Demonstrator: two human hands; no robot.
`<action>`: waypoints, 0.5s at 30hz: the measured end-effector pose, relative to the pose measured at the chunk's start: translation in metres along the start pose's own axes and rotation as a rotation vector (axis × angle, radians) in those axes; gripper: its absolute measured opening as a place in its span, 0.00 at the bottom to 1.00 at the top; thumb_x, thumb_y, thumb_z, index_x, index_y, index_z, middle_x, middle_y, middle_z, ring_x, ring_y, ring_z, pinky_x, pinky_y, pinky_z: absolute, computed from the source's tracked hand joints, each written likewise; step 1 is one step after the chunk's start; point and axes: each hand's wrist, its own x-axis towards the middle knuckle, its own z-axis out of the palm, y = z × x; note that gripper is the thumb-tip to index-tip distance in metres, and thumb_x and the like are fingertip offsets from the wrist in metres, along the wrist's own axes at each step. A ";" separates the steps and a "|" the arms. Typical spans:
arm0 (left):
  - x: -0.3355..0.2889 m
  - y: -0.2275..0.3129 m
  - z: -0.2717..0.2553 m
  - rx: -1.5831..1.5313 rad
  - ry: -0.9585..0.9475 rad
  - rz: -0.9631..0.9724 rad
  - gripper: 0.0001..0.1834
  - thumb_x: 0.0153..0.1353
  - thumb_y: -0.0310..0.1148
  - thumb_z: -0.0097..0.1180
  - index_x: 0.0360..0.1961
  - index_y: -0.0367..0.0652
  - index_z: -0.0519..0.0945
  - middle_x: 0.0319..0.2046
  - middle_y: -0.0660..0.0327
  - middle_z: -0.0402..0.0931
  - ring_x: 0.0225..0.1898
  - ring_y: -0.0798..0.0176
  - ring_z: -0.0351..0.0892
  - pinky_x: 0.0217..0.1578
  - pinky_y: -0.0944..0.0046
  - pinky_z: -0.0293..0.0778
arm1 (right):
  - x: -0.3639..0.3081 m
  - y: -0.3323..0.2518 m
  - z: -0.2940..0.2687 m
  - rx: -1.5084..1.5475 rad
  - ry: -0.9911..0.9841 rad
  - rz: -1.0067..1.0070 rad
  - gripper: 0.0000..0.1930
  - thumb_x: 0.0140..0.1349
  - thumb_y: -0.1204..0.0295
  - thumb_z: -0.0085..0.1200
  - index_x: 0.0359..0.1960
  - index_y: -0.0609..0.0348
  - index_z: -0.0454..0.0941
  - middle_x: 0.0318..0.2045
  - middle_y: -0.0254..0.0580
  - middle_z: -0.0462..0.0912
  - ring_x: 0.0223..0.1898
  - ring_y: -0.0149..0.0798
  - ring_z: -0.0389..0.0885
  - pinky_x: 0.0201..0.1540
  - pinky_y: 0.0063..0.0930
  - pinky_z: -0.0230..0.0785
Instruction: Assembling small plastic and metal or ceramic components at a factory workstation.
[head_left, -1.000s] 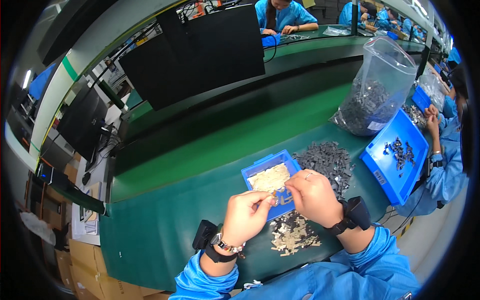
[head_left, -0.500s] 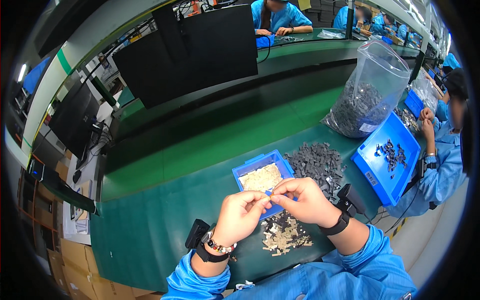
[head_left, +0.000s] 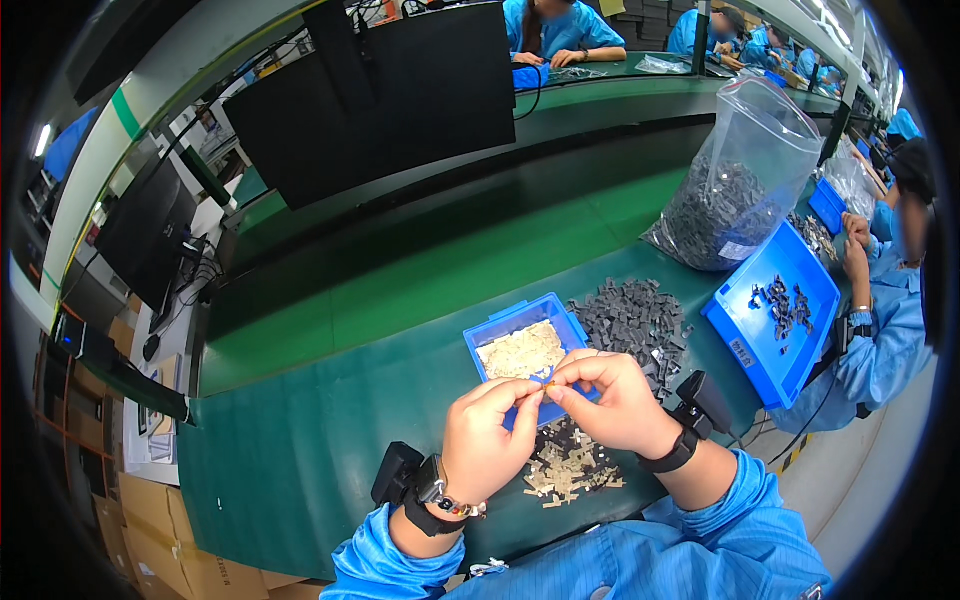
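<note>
My left hand [head_left: 487, 440] and my right hand [head_left: 618, 405] meet over the near edge of a small blue bin [head_left: 566, 318]. Thumb and fingers of both are pinched together around a tiny orange piece [head_left: 549, 385], too small for its kind to be told. Cream-coloured flat pieces [head_left: 522, 352] fill the bin beyond my fingertips. Below my hands, a loose heap of cream strips [head_left: 568, 468] mixed with dark bits lies on the green table mat. Just right of the bin spreads a pile of small dark grey parts [head_left: 628, 322].
A clear plastic bag [head_left: 735, 190] of dark parts stands at the back right. Near it, a larger blue tray [head_left: 745, 350] holds several black parts. A co-worker's hands [head_left: 856, 245] are at the far right. A black monitor [head_left: 380, 110] stands at the back left.
My left hand has turned at the wrist, its fingers now straighter and its watch face showing. Both fingertips have shifted slightly right and away, still pinched together.
</note>
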 end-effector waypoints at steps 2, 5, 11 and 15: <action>-0.001 -0.002 0.001 0.012 -0.005 0.019 0.04 0.56 0.22 0.62 0.33 0.35 0.84 0.29 0.54 0.84 0.27 0.65 0.82 0.27 0.70 0.74 | 0.000 -0.001 0.000 0.000 -0.001 -0.025 0.02 0.57 0.78 0.60 0.31 0.63 0.83 0.28 0.36 0.82 0.27 0.27 0.74 0.30 0.21 0.64; -0.002 -0.005 0.000 -0.015 -0.051 0.013 0.04 0.57 0.21 0.60 0.33 0.34 0.84 0.30 0.53 0.84 0.28 0.64 0.83 0.28 0.69 0.76 | 0.000 -0.003 0.001 -0.003 0.006 -0.044 0.02 0.57 0.78 0.60 0.31 0.63 0.82 0.27 0.38 0.82 0.28 0.30 0.75 0.31 0.23 0.65; -0.002 -0.007 0.001 -0.066 -0.090 -0.013 0.04 0.58 0.21 0.59 0.34 0.32 0.83 0.29 0.54 0.83 0.29 0.65 0.83 0.29 0.70 0.76 | -0.001 -0.002 -0.001 -0.029 0.001 -0.062 0.02 0.57 0.79 0.59 0.30 0.64 0.82 0.27 0.40 0.82 0.29 0.32 0.77 0.32 0.25 0.67; -0.001 -0.009 0.000 -0.088 -0.123 -0.065 0.04 0.59 0.22 0.59 0.33 0.33 0.83 0.28 0.55 0.83 0.29 0.67 0.82 0.29 0.70 0.75 | 0.000 0.000 -0.001 -0.054 -0.021 -0.087 0.02 0.57 0.81 0.58 0.30 0.64 0.82 0.28 0.41 0.82 0.29 0.34 0.78 0.33 0.26 0.69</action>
